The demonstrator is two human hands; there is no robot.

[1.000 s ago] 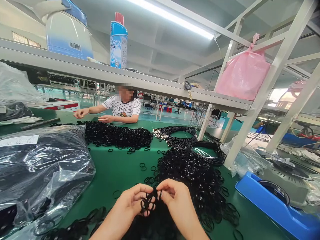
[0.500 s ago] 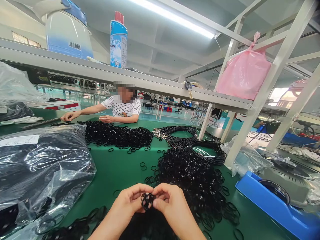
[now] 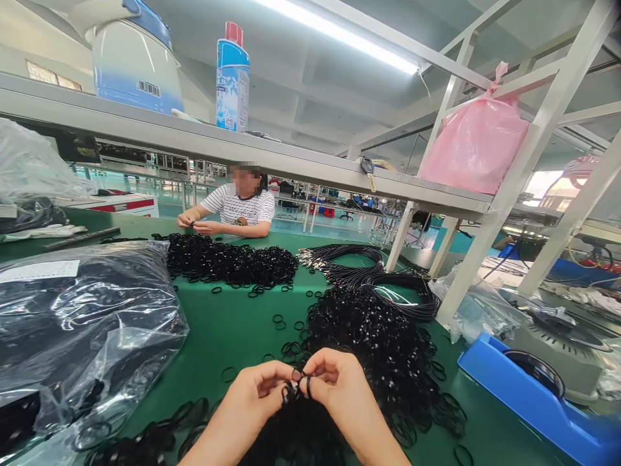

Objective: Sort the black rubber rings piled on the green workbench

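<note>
Pinching black rings [image 3: 297, 388] upright, left hand [image 3: 256, 396] meets right hand [image 3: 340, 388].

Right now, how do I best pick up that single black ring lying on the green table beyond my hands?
I'd pinch its thin rim from straight above: the lone ring lies flat on the table, clear of the pile.

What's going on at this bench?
The person's left hand and right hand pinch a small bunch of black rings between them, just above a large ring pile on the green table. Across the table a co-worker in a striped shirt has both hands together beside a second pile.
</note>
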